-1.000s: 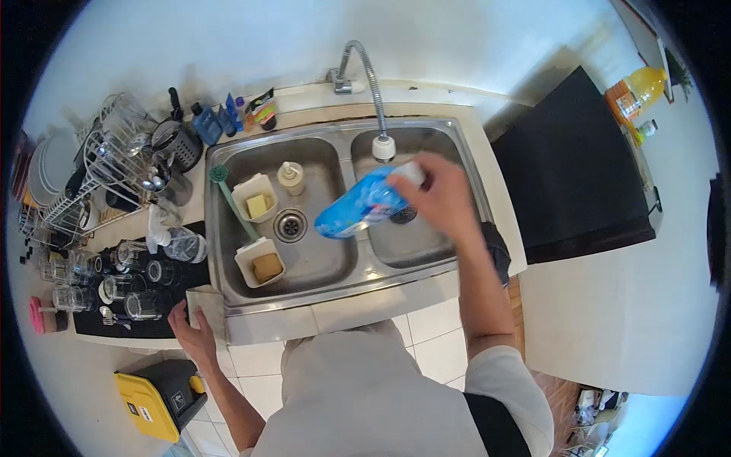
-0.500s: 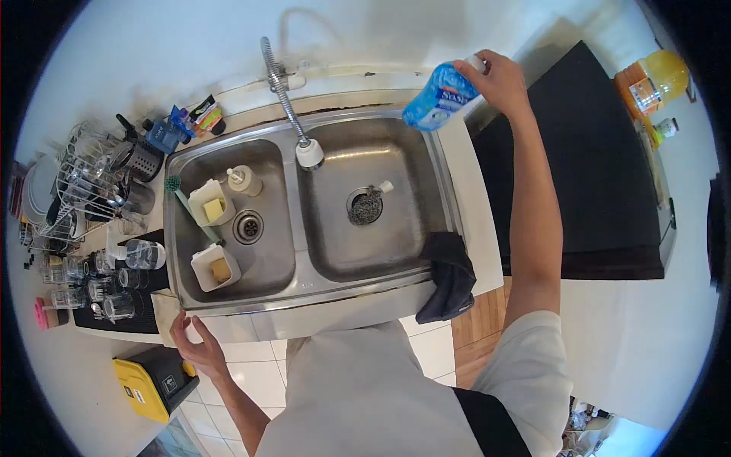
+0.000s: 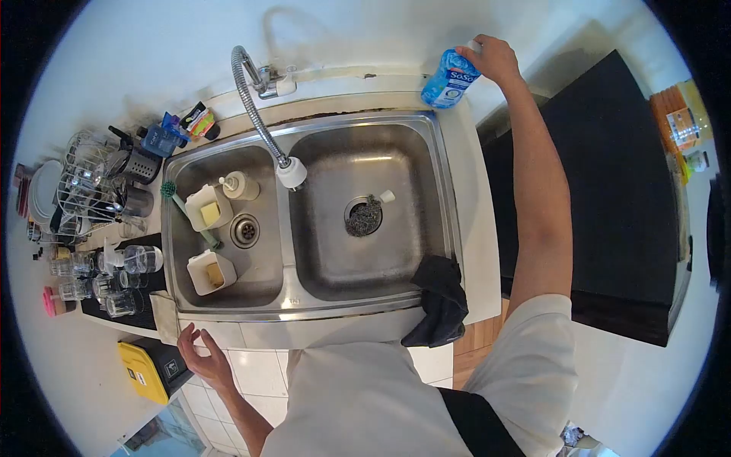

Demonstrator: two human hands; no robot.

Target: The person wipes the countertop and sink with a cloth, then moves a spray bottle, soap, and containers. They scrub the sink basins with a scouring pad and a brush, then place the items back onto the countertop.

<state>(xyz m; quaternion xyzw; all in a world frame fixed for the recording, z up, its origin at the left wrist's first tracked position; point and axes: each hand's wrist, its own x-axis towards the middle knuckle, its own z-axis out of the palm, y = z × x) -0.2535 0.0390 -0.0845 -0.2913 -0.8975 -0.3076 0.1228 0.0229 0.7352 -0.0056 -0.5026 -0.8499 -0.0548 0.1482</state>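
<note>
Left hand [image 3: 205, 359]: fingers apart and loosely curled, nothing in its grasp, just beside the beige cloth [image 3: 164, 316] at the counter's front edge; whether they touch, I cannot tell.
Dark cloth [image 3: 438, 301]: draped over the sink's front rim, at the right.
Right basin [image 3: 327, 259]: a scouring pad [image 3: 362, 218] on the drain.
Left basin [image 3: 263, 278]: two white tubs [image 3: 199, 199] and a pump bottle [image 3: 242, 186].
Blue bottle [image 3: 449, 81]: at the sink's far right corner, tilted, its body below and left of the grip — whether its base rests on the counter is unclear.
Right hand [image 3: 495, 59]: fingers closed about the bottle's white top — a narrow grip, well apart from the faucet [image 3: 259, 114].
</note>
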